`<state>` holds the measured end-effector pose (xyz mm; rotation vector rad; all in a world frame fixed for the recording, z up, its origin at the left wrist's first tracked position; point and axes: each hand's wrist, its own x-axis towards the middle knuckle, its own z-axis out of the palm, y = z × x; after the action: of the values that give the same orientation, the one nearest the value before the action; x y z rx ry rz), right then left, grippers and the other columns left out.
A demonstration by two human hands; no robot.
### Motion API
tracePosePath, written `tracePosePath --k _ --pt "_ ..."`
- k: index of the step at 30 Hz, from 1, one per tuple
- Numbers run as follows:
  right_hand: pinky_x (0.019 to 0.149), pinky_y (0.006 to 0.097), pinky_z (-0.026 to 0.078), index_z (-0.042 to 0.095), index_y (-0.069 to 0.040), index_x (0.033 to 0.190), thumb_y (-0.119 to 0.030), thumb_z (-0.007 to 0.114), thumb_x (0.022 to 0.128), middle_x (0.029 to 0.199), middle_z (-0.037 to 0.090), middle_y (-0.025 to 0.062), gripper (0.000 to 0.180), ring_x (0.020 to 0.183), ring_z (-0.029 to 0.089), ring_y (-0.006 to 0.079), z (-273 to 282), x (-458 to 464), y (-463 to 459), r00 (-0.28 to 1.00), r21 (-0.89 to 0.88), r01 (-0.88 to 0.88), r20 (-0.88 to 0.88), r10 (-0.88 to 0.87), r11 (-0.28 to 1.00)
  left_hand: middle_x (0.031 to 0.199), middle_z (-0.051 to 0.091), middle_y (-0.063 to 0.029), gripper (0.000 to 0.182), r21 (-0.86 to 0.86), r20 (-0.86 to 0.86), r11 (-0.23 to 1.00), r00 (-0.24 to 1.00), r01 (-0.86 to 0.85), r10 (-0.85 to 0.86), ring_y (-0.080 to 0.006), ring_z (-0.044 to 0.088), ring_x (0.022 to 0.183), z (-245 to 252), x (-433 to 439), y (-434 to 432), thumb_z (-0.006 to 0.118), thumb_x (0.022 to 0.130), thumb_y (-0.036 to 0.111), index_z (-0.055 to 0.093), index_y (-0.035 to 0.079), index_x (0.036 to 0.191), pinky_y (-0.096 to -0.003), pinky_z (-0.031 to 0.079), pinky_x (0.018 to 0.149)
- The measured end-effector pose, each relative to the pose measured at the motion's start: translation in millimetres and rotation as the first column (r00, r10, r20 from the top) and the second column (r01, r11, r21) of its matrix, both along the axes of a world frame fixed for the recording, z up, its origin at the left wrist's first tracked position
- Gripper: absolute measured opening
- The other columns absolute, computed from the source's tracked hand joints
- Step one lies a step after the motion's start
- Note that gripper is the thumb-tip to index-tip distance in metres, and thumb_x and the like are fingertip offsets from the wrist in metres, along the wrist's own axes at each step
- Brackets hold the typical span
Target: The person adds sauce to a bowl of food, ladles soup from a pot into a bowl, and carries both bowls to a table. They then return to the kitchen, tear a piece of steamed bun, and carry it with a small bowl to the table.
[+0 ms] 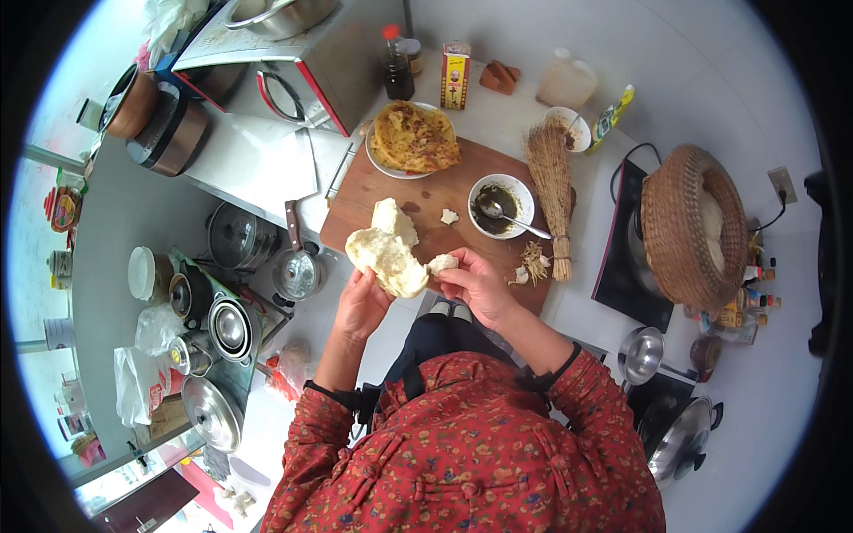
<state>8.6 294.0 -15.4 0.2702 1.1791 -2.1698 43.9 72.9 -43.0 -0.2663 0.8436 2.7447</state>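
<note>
A large torn piece of pale steamed bread (392, 260) is pinched in my left hand (362, 305), with its crumbly inside facing up. My right hand (476, 286) grips a small bread chunk (442, 264) right beside the large piece's edge. Beyond them, another bread piece (394, 220) sits over the wooden cutting board (426, 193), partly covered by the one I hold. A small bread scrap (449, 216) lies alone on the board. To its right stands a white bowl (526, 193) with dark green paste and a metal spoon (513, 218) in it.
A plate of browned flatbread (413, 140) stands at the board's back left. A cleaver (296, 173) overhangs the counter edge. On the right are a straw brush (552, 193), garlic cloves (522, 274), an induction cooktop (620, 266) and a woven basket (666, 233). A boxed seasoning (455, 76) stands behind.
</note>
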Motion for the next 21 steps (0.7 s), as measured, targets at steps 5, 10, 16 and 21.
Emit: tracePosePath --k 5,10,16,21 --pt "0.065 0.0240 0.049 0.056 -0.005 0.099 -0.001 0.059 0.086 0.087 0.062 0.0083 0.015 0.069 0.058 0.0121 3.0 0.5 26.9 0.996 -0.058 0.090 -0.006 -0.091 0.994 0.141 0.044 -0.0094 0.056 0.008 0.034 0.996 0.995 -0.090 0.089 -0.0269 0.046 0.129 -3.7 2.9 -3.5 0.056 0.095 0.024 0.031 0.007 0.142 -0.0433 0.040 0.106" --pt "0.064 0.0236 0.049 0.054 -0.005 0.106 -0.003 0.061 0.086 0.091 0.063 0.0073 0.021 0.071 0.057 0.0098 3.1 -11.4 52.7 0.960 0.014 0.280 -0.031 -0.280 0.960 0.140 0.046 -0.0089 0.054 0.083 0.096 0.988 0.988 -0.127 0.119 -0.0256 0.047 0.128 -8.0 8.5 -20.5 0.051 0.096 0.030 0.033 0.008 0.142 -0.0423 0.037 0.109" --pt "0.063 0.0267 0.047 0.055 -0.004 0.108 -0.018 0.052 0.092 0.079 0.056 0.0032 0.022 0.066 0.052 0.0105 -11.2 -8.1 65.2 0.959 -0.049 0.285 0.010 -0.285 0.957 0.129 0.057 -0.0112 0.051 0.127 0.139 0.982 0.983 -0.139 0.121 -0.0269 0.056 0.117 -15.9 3.9 -37.7 0.039 0.099 0.043 0.048 0.007 0.133 -0.0413 0.043 0.101" --pt "0.060 0.0285 0.043 0.060 -0.003 0.100 -0.020 0.052 0.092 0.073 0.053 0.0020 0.020 0.063 0.050 0.0116 -29.0 -3.5 73.0 0.909 -0.081 0.350 0.270 -0.318 0.933 0.121 0.060 -0.0117 0.046 0.111 0.219 0.985 0.970 -0.135 0.108 -0.0276 0.061 0.106 -26.4 -14.2 -46.3 0.029 0.102 0.037 0.049 0.006 0.129 -0.0428 0.051 0.090"
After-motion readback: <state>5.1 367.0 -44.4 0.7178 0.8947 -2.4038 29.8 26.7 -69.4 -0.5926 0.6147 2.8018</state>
